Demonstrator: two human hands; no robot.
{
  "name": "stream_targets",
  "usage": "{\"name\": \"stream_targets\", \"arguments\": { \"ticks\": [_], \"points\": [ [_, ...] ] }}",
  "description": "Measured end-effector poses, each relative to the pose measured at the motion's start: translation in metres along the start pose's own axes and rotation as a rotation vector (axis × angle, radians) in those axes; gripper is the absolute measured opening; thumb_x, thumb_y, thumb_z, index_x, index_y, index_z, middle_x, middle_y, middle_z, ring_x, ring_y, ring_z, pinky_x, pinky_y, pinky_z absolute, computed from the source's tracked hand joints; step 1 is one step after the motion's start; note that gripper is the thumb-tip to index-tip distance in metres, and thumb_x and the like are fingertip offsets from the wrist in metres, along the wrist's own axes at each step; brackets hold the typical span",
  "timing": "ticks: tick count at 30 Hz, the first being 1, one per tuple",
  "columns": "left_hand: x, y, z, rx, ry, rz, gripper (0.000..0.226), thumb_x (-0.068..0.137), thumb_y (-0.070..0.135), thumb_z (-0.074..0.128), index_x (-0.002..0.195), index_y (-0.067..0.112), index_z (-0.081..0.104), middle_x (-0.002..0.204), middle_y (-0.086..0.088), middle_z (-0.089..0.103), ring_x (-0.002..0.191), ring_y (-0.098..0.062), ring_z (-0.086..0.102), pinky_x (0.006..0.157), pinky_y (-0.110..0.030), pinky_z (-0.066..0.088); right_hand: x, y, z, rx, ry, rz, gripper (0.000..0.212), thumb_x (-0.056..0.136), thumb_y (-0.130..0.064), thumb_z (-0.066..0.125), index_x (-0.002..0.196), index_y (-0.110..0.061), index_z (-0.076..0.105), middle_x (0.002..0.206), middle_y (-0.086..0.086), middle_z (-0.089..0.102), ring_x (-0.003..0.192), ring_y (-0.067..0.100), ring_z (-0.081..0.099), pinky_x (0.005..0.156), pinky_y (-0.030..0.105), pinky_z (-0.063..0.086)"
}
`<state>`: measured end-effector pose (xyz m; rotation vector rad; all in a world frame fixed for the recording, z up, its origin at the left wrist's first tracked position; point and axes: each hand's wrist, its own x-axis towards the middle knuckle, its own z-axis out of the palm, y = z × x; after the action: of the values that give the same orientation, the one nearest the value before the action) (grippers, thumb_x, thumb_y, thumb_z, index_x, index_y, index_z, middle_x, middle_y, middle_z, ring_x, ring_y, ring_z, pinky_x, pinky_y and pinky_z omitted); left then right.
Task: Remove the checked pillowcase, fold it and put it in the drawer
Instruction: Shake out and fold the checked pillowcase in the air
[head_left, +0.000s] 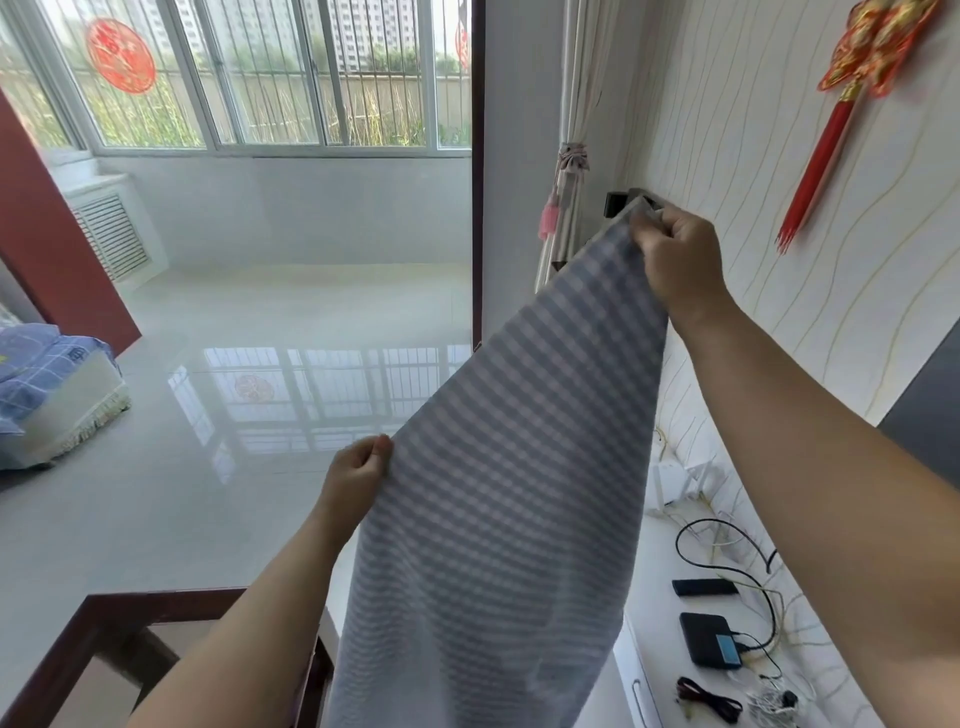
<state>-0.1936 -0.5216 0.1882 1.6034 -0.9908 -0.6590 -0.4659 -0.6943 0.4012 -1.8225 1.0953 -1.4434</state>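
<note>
The checked pillowcase (498, 493), grey-blue and white, hangs stretched in the air in front of me, off its pillow. My right hand (675, 254) is raised high at the right and grips its top corner. My left hand (358, 478) sits lower, at the centre, and pinches the left edge of the cloth. The fabric slopes from upper right down to the bottom of the view, where its lower end is cut off. No drawer front shows plainly; only a white cabinet with a handle (641, 699) appears at the lower right.
A white cabinet top (670, 566) at the right carries cables, a black box (709, 639) and a router. A dark wooden table frame (104, 623) stands at the lower left. A bed with blue bedding (47, 374) is at the far left. Glossy tiled floor lies ahead.
</note>
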Motion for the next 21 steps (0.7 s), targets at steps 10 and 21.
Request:
{"name": "stream_targets", "arguments": {
  "ticks": [10,21],
  "points": [
    [0.014,0.005,-0.025,0.178,-0.018,0.011,0.052,0.097,0.035,0.051,0.076,-0.012,0.053,0.067,-0.009,0.047,0.062,-0.019,0.045,0.062,-0.034,0.039,-0.016,0.08,-0.012,-0.159,-0.077,0.251,0.048,0.095,-0.033,0.05,0.053,-0.02,0.032,0.052,-0.001,0.03,0.049,0.015,0.031,0.044,0.025,0.024],
    [0.0,-0.05,0.038,0.659,-0.028,-0.255,0.048,0.099,0.025,0.043,0.053,0.014,0.04,0.056,-0.003,0.043,0.062,-0.024,0.043,0.054,-0.032,0.025,-0.118,0.201,0.029,-0.666,-0.082,0.539,0.041,0.102,-0.032,0.025,0.115,-0.003,0.052,0.111,0.022,0.061,0.102,0.039,0.058,0.074,0.036,0.036]
  ]
}}
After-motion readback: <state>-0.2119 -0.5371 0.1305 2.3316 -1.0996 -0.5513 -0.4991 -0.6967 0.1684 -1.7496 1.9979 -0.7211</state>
